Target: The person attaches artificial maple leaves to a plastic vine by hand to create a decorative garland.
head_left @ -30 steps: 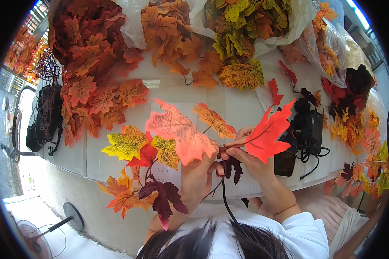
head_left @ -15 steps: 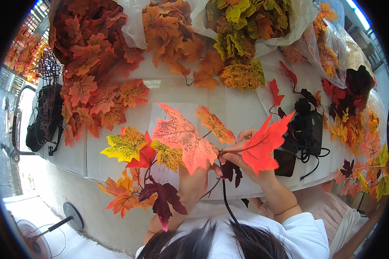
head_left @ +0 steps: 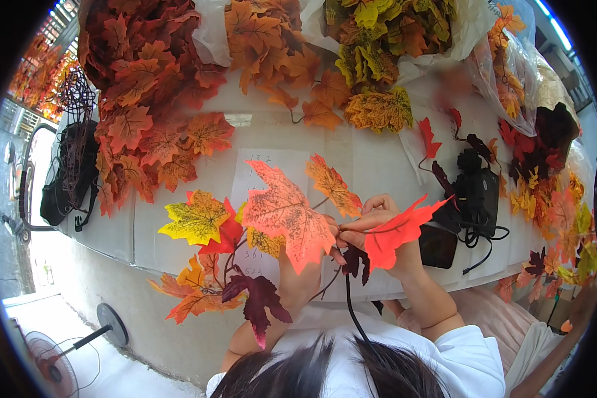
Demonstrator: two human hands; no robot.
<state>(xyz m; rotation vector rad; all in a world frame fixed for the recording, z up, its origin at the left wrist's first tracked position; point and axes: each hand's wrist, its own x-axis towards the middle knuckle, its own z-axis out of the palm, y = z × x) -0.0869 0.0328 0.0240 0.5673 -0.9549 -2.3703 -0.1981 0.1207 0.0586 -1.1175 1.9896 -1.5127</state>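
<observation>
An artificial maple branch [head_left: 227, 270] with pink, yellow, orange and dark purple leaves is held up over the table's near edge. My left hand [head_left: 337, 255], partly covered by the large pink leaf [head_left: 289, 215], is closed around the stem where the twigs meet. Closed in a pinch at that same joint, my right hand [head_left: 380, 217] grips the stem of a bright red maple leaf [head_left: 398, 235]. The fingertips of both hands nearly touch. A small dark purple leaf [head_left: 357, 264] hangs below the joint, and a black cord [head_left: 351, 312] runs down from there.
On the white table [head_left: 179, 242] lie heaps of red leaves [head_left: 139, 86], orange leaves [head_left: 272, 50] and yellow-green leaves [head_left: 378, 116]. A handwritten paper sheet [head_left: 272, 162] lies beneath the branch. Right of it are a dark phone [head_left: 438, 247] and a black device with cables [head_left: 477, 192]. Another person's arm [head_left: 554, 358] shows at right.
The red leaf in my right hand has tilted and dropped slightly. Both hands stay at the joint. At the far right, another leafy branch has shifted.
</observation>
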